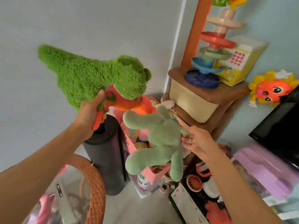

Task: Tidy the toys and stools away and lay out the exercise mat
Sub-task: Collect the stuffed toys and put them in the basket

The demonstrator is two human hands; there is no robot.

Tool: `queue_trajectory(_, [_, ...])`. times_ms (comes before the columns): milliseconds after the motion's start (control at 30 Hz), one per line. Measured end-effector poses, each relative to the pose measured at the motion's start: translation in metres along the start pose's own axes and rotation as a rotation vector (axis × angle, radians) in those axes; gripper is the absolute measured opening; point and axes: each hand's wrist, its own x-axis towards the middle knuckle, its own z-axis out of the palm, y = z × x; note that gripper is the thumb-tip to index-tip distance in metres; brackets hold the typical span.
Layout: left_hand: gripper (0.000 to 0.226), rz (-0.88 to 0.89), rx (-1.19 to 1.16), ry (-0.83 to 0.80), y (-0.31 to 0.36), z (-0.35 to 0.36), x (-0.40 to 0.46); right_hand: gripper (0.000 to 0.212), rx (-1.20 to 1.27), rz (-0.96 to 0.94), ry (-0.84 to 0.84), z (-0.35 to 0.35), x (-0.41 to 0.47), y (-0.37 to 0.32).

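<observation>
My left hand [90, 110] grips a shaggy bright green plush toy [85, 73] in an orange shirt, held up in front of the wall; an orange limb sticks out below my fingers. My right hand [195, 139] pinches a pale green plush toy [155, 139] at its side, and it hangs over a pink toy box [129, 139] full of toys. A rolled black exercise mat [105, 160] stands upright on the floor, just below my left hand.
Stacked brown plastic stools [215, 110] stand in the corner with a ball-ramp tower [212, 50] and a yellow toy phone box [234, 60] on top. A sunflower toy [271, 88], a black screen [281, 126], a woven basket rim [95, 188] and boxes of toys crowd the floor.
</observation>
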Motion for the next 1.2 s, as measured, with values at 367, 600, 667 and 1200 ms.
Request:
queue_trajectory(367, [0.031, 0.004, 0.03, 0.355, -0.016, 0.033, 0.023, 0.017, -0.71, -0.118, -0.68, 0.017, 0.101, 0.011])
queue_trajectory(600, [0.041, -0.088, 0.011, 0.494, -0.035, 0.034, 0.011, 0.102, -1.76, -0.611, -1.167, 0.057, 0.092, 0.071])
queue_trajectory(667, [0.042, -0.098, -0.007, 0.505, -0.034, 0.028, 0.007, 0.113, -1.886, -0.641, -1.095, 0.07, 0.091, 0.083])
queue_trajectory(1200, [0.046, -0.143, -0.081, 0.48, -0.033, -0.001, -0.008, 0.12, -2.283, -0.867, -1.0, 0.116, 0.069, 0.13])
